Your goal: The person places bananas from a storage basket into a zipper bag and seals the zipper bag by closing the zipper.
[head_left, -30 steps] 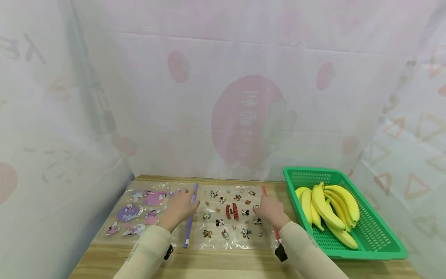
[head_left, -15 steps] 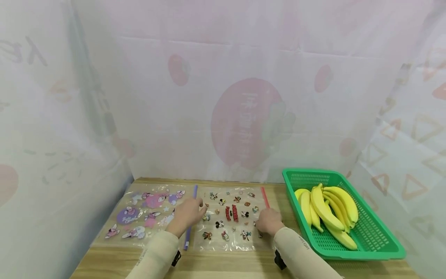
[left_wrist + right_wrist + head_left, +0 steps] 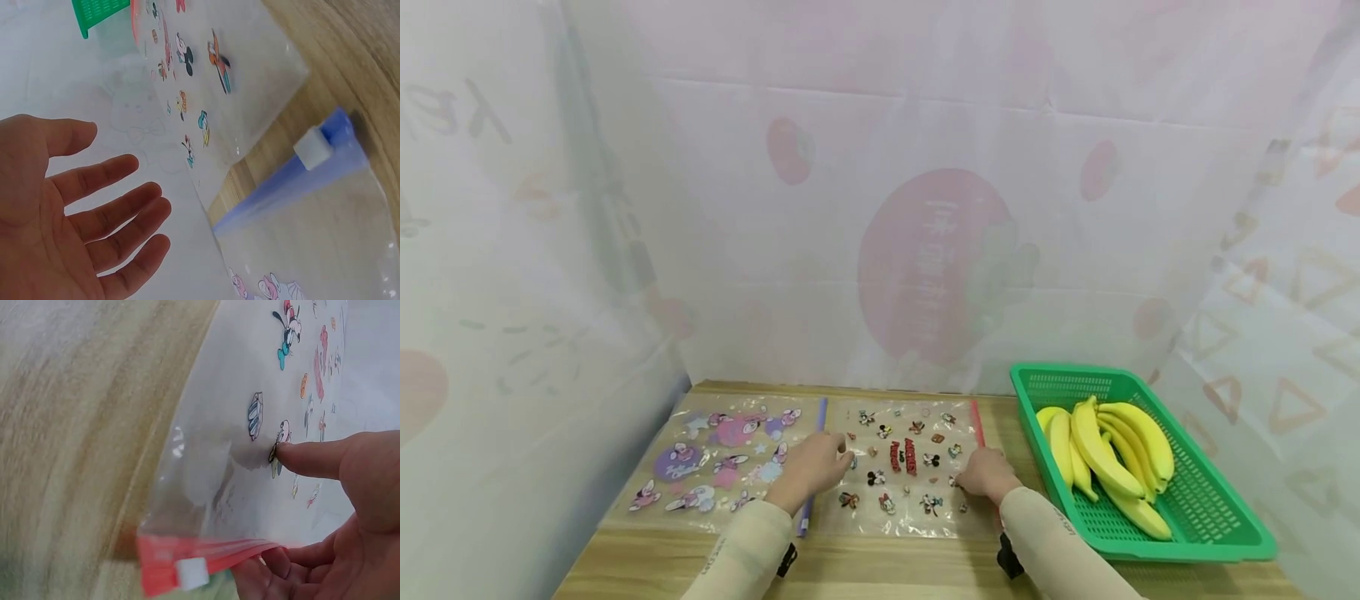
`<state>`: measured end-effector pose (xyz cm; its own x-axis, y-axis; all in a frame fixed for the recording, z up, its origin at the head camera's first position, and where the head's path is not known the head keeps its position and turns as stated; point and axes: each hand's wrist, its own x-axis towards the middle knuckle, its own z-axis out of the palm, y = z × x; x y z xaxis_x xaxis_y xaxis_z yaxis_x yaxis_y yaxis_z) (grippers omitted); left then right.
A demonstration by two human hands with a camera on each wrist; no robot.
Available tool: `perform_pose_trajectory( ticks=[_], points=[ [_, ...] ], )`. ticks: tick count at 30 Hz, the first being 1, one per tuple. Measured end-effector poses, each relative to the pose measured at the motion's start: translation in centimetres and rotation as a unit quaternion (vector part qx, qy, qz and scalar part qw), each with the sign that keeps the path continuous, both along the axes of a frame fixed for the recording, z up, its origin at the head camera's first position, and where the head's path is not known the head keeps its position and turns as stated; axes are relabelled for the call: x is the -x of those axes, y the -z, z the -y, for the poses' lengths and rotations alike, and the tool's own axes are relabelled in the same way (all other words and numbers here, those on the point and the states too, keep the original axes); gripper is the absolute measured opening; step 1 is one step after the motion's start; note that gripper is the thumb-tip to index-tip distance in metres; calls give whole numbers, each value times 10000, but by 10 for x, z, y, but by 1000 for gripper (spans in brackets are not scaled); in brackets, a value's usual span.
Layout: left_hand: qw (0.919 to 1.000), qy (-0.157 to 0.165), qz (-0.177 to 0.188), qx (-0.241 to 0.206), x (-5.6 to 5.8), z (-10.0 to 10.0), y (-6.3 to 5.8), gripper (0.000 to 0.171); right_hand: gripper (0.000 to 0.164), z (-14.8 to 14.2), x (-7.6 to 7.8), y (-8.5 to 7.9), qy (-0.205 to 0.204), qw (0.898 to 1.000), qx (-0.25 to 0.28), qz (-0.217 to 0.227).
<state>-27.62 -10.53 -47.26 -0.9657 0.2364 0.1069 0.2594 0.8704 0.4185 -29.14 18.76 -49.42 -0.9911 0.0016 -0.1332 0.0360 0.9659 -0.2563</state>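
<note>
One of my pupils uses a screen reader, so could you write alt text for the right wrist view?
A person's right hand holds a clear cartoon-printed zip bag, thumb on the printed face, fingers curled by the red zip strip. A white slider sits near the strip's end; wood-grain tabletop fills the left side.

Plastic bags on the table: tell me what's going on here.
Two printed bags lie side by side on a wooden table. A person's right hand grips the red-zip bag near its zip, thumb on the printed face. The left hand, fingers relaxed, is near the purple-zip bag, holding nothing. Bananas sit in a green basket on the right.
</note>
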Motion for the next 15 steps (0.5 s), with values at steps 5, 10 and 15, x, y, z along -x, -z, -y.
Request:
perform_pose_trajectory(
  ticks=[5, 10, 15],
  points=[
    [9999, 61, -7, 94, -3, -5, 0, 25, 9, -2, -2, 3, -232, 9991, -217, -278],
    [9996, 145, -68, 216, -5, -8, -1, 25, 6, -4, -8, 2, -187, 9990, -116, -395],
    [9998, 174, 32, 108, -5, -10, 1, 23, 8, -4, -11, -4, -17, 9983, 364, -458]
  ],
)
